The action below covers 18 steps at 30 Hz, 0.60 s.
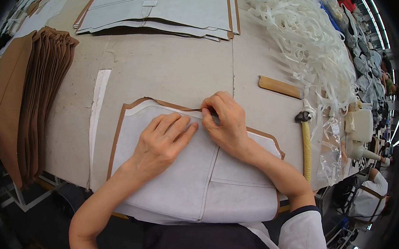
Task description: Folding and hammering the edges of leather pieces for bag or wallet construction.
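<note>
A garment panel (167, 192) lies on the table in front of me, its pale backing up and a brown fabric edge (137, 102) showing along its top and sides. A white strip runs just inside the top edge, and stitched seams cross the middle. My left hand (163, 137) rests on the panel near the top, its fingers stretched out. Close beside it, my right hand (228, 129) pinches the brown edge between thumb and fingers. The part of the edge under the right hand is hidden. The panel's lower end curves over the table's near edge against me.
Folded brown pieces (47, 89) hang over the left edge. More pale-backed panels (153, 15) lie at the back. Right of me are a wooden strip (279, 87), a yellow-handled hammer (306, 146), tangled white tape (310, 45) and a plastic container (362, 124). People are farther right.
</note>
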Motion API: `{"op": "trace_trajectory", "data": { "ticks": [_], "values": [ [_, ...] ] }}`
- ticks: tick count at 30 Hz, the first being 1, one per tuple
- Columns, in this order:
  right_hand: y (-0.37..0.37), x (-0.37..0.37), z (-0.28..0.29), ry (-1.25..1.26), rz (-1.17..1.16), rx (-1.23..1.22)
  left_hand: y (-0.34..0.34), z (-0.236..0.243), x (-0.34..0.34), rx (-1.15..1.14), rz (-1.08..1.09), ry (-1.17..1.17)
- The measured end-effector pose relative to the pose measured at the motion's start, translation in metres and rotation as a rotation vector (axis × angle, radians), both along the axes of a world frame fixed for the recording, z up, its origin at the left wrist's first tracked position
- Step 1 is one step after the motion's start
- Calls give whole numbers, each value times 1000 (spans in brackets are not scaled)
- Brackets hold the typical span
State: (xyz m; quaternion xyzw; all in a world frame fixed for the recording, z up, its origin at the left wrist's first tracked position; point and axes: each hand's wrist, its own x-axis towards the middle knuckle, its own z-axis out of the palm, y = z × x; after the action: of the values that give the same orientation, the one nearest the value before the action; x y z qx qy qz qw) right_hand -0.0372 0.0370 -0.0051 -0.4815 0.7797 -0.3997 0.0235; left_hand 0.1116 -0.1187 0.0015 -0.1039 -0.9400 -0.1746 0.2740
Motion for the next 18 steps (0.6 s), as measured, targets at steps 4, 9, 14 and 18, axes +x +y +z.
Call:
{"op": "trace_trajectory", "data": {
  "ticks": [4,9,14,18],
  "values": [
    [-10,3,5,173,24,-76,-3,-1,3,32,16,-7],
    [-27,1,-4,272,137,-91,-2,0,0,48,13,23],
    [-27,8,1,72,5,9,-4,1,0,50,6,20],
    [-15,8,5,95,4,-59,-12,3,7,65,40,-57]
  ]
}}
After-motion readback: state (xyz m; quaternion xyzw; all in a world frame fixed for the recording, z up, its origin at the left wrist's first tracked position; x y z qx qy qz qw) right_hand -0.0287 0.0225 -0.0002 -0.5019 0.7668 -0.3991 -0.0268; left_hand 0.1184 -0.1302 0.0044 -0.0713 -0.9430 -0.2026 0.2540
